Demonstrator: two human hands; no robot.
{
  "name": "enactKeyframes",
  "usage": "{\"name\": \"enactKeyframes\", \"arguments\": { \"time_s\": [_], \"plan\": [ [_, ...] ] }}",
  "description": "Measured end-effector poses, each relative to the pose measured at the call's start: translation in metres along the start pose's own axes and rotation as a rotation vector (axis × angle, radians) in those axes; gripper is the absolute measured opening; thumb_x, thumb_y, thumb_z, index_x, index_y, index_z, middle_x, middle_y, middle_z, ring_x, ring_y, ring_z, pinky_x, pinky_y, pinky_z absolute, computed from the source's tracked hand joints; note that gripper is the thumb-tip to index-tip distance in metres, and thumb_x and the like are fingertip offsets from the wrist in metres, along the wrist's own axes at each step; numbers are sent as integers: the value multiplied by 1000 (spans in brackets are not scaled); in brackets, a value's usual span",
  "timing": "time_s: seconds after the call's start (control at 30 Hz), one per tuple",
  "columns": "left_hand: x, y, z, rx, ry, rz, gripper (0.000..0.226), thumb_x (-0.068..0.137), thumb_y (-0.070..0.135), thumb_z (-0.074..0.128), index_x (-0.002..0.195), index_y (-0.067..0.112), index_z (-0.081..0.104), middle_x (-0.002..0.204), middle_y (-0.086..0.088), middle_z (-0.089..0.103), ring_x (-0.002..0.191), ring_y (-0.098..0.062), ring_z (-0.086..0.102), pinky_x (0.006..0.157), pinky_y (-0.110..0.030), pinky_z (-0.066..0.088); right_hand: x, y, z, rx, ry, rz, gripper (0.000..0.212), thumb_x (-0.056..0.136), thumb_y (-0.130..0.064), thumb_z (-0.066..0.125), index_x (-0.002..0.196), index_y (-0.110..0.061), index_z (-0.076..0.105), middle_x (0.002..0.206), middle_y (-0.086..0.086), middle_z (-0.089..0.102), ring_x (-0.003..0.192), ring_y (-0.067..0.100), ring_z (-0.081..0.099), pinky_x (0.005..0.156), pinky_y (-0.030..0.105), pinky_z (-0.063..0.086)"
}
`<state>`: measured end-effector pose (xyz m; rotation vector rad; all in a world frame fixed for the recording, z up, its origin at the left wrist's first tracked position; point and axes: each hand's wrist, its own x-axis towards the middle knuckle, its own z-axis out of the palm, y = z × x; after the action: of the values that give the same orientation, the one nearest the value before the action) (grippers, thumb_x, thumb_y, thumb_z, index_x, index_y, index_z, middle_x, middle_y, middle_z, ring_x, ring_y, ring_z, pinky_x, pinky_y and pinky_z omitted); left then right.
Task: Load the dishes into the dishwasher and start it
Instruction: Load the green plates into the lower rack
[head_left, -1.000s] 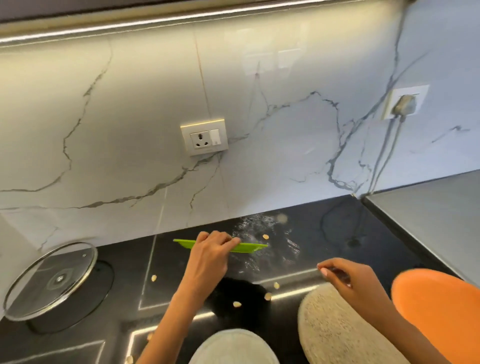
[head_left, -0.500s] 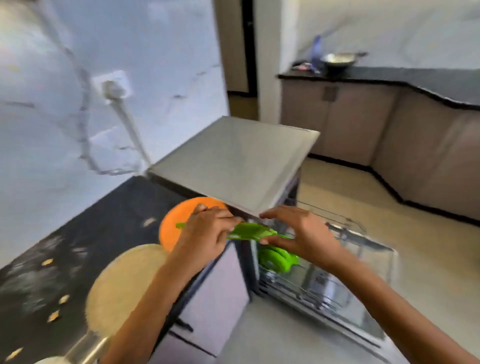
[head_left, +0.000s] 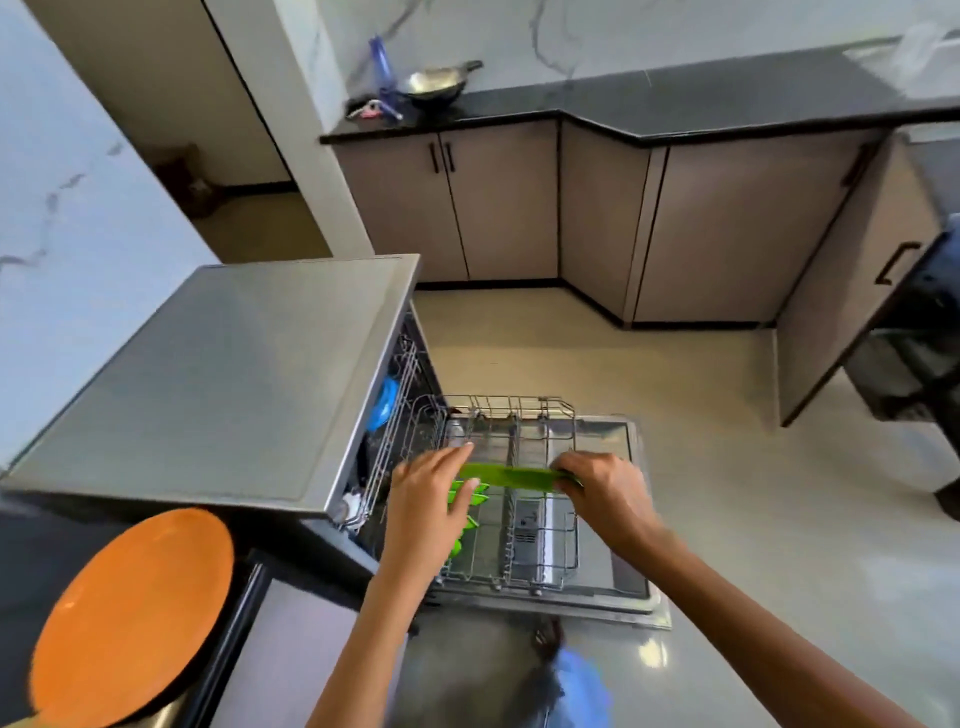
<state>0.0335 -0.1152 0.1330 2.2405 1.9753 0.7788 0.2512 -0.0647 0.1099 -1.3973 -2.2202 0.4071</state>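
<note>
A green plate (head_left: 511, 476) is seen edge-on over the pulled-out lower rack (head_left: 540, 551) of the open dishwasher (head_left: 218, 384). My left hand (head_left: 431, 514) holds its left end and my right hand (head_left: 602, 493) grips its right end. More green plates (head_left: 470, 499) stand in the rack's left side, partly hidden by my left hand. A blue dish (head_left: 383, 405) sits in the upper rack inside the machine. An orange plate (head_left: 135, 613) lies on the black counter at lower left.
The dishwasher door (head_left: 631, 587) lies flat open on the floor side. An open cabinet door (head_left: 852, 275) juts out at right. A far counter (head_left: 675, 104) carries a steel pan (head_left: 436, 83). Tiled floor spreads to the right.
My view swung from the backsplash counter to the dishwasher. The green plate went from the counter in my left hand to over the lower rack, now held by both hands.
</note>
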Motion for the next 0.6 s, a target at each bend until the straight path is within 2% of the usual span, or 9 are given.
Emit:
{"name": "enactKeyframes", "arguments": {
  "time_s": [0.07,0.1,0.17,0.23,0.33,0.47,0.53,0.6],
  "plan": [
    [3,-20,26,24,-3,-92,38,80,16,74,117,9,66,111,-2,68,100,-20,64,89,-44,48,13,21,8,5,56,90,12,72,-11,77,79,-17,70,66,-5,68,54,14,62,46,2,29],
    [5,-30,40,36,-25,-137,38,78,15,76,114,9,67,108,-3,69,96,-22,65,86,-43,49,22,31,12,18,74,120,15,68,-10,80,77,-18,70,63,-6,67,51,10,59,44,-1,23],
    [11,-51,69,64,-112,-218,38,73,14,80,109,8,68,102,-4,70,92,-24,66,81,-41,49,45,54,27,63,93,182,19,66,-9,82,76,-19,70,60,-7,66,48,10,55,44,3,28],
    [16,-71,96,76,-196,-296,39,71,15,82,107,8,69,99,-3,70,89,-24,67,77,-40,49,66,76,45,120,85,216,17,68,-10,81,77,-19,70,60,-8,66,48,10,53,43,21,40],
    [26,-102,141,108,-268,-364,41,67,16,84,105,8,70,98,-3,71,88,-23,68,73,-39,51,100,107,82,172,31,244,15,71,-12,79,79,-21,70,64,-8,67,52,13,59,45,31,48],
    [31,-143,205,173,-343,-407,42,59,18,88,98,9,73,96,-4,73,84,-21,70,69,-41,55,140,146,150,236,-96,284,13,73,-18,78,82,-24,71,68,-8,69,60,15,64,53,34,53],
    [30,-166,239,203,-365,-409,31,65,23,81,94,11,75,95,-4,73,80,-21,71,65,-41,56,156,162,188,262,-139,264,13,74,-18,78,80,-27,70,67,-9,68,60,13,63,53,34,52],
    [33,-195,277,243,-427,-408,31,62,33,70,86,14,77,92,-3,74,72,-22,71,56,-40,55,172,182,235,308,-154,249,14,73,-21,77,79,-30,68,66,-10,68,61,13,64,53,32,51]
  ]
}}
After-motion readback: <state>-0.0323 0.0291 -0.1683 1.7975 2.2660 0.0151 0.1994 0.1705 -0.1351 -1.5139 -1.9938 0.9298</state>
